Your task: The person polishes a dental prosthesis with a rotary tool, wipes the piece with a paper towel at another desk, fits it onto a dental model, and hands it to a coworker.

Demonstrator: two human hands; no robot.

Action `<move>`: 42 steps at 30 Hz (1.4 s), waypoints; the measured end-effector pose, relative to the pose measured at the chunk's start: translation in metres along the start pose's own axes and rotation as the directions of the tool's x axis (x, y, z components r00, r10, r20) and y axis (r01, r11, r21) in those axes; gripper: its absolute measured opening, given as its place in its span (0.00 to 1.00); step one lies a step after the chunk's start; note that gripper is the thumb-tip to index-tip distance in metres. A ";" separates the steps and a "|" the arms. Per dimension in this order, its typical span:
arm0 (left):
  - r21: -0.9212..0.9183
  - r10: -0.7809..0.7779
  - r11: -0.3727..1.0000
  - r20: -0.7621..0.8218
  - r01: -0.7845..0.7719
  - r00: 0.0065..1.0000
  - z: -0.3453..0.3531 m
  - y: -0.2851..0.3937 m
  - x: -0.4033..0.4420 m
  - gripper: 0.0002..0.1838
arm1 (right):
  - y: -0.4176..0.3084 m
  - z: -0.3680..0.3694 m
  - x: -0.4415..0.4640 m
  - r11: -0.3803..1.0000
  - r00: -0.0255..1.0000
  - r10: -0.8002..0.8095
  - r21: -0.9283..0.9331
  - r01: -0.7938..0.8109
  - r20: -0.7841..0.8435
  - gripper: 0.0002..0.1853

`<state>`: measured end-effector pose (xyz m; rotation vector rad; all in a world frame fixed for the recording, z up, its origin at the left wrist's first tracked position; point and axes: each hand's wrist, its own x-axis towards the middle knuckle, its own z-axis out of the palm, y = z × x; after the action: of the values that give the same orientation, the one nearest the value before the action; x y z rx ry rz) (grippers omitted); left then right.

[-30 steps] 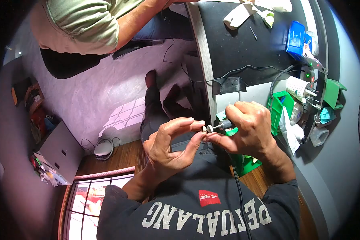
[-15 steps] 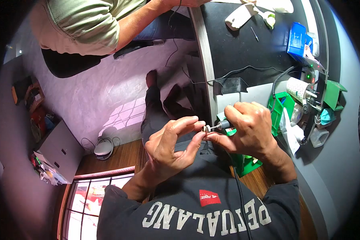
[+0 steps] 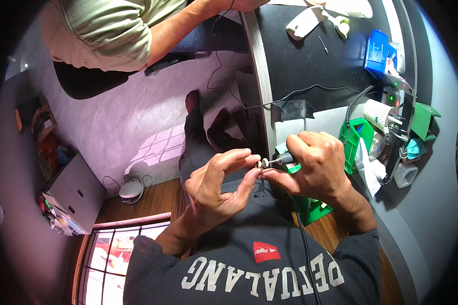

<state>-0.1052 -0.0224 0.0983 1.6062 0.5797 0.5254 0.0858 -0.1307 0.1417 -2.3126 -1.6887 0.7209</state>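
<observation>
I see the left hand [image 3: 213,185] pinching a small piece [image 3: 259,165]; the right hand's [image 3: 315,162] grip is closed round a rotary tool [image 3: 286,158], its disc [image 3: 265,162] now just beside the piece it overlapped earlier. Beyond: a green bin [image 3: 349,161], a cable [image 3: 315,85] crossing the worktop [image 3: 300,61], a co-worker's arm [image 3: 178,35].

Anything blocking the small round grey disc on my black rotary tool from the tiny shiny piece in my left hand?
Nothing visible: the disc, on the tool in your right hand, sits beside the piece in your left hand. Whether they touch is too small to tell.
</observation>
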 end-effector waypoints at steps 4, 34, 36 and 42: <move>0.018 0.002 1.000 0.012 -0.002 1.000 -0.002 0.002 0.001 0.24 | -0.002 -0.002 0.002 0.999 0.999 -0.027 -0.026 0.028 0.017 0.33; -0.041 -0.058 0.997 0.001 0.058 0.998 -0.005 0.004 -0.001 0.21 | -0.003 -0.002 0.002 0.999 0.999 -0.035 -0.022 0.035 -0.002 0.34; -0.020 -0.030 0.999 0.006 0.030 1.000 -0.005 0.004 0.000 0.21 | -0.003 0.000 0.002 0.999 0.998 -0.044 0.008 0.044 -0.033 0.36; 0.006 -0.016 1.000 0.005 0.015 1.000 -0.006 0.005 0.001 0.20 | -0.005 -0.004 0.003 0.997 0.998 -0.066 -0.041 0.066 -0.001 0.33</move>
<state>-0.1084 -0.0177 0.1034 1.6075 0.5901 0.5082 0.0843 -0.1258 0.1464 -2.2714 -1.7856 0.6770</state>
